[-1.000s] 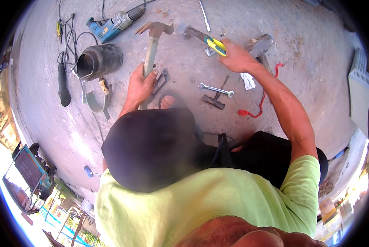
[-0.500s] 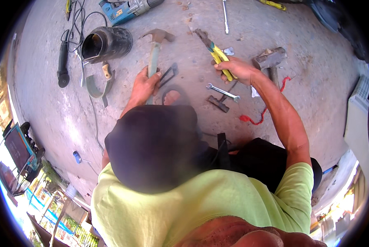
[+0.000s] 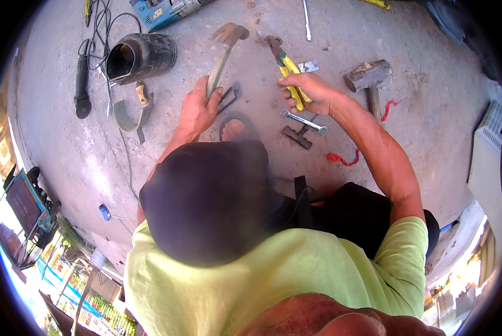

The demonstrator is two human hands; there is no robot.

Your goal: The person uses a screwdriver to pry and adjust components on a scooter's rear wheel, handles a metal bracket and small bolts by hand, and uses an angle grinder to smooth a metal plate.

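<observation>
My left hand [image 3: 199, 112] is closed round the handle of a claw hammer [image 3: 222, 63]. The hammer's rusty head points away from me, tilted to the right. In my right hand [image 3: 312, 92] are pliers [image 3: 289, 75] with yellow grips, their dark jaws up and to the left, close to the hammer head but apart from it. Whether the jaws hold anything is too small to tell. Below the right hand lie a combination wrench [image 3: 303, 121] and a dark T-shaped tool [image 3: 297, 137]. A small clear packet [image 3: 308, 66] sits beyond the pliers.
A heavy hammer [image 3: 368, 75] and red cord [image 3: 343, 160] lie to the right. At left are a black cylinder [image 3: 156, 55], a curved grey piece [image 3: 129, 119], a long black tool [image 3: 83, 84] and cables. A blue power drill [image 3: 157, 15] and a metal rod [image 3: 307, 19] lie farther off.
The hammer has swung up and rightward, its head now nearer the pliers. My right hand and the pliers have shifted slightly left, uncovering more of the packet.
</observation>
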